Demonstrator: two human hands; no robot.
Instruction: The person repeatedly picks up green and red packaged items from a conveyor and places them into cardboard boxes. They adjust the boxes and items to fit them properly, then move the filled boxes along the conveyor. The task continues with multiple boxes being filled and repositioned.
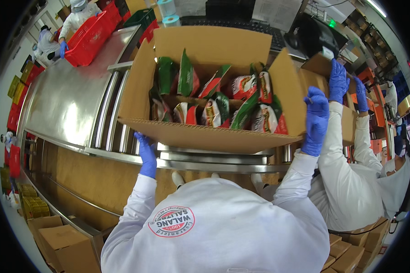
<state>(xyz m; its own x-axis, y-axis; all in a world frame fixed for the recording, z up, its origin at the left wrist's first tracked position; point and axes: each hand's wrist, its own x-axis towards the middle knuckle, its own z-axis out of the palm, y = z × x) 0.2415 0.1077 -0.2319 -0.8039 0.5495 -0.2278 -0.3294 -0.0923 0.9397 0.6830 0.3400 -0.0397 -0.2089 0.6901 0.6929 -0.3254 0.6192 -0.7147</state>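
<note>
An open cardboard box (205, 134) with its flaps up stands before me over the steel rollers. Two rows of green, red and white printed pouches (212, 112) stand upright inside, with a strip of cardboard between the rows. My left hand (146, 155), in a blue glove, is at the box's near left bottom corner; its fingertips pass out of sight under the box. At the right end, my right hand (316, 119), also gloved in blue, is raised with curled fingers beside the right flap. Whether it grips the flap cannot be told.
Steel rollers (111, 111) and a sheet-metal table (68, 102) lie left. A co-worker's gloved hands (338, 82) are at another carton (348, 124) close on my right. A keyboard (276, 36) and a black device (311, 34) are behind; a person holds a red crate (89, 41) far left.
</note>
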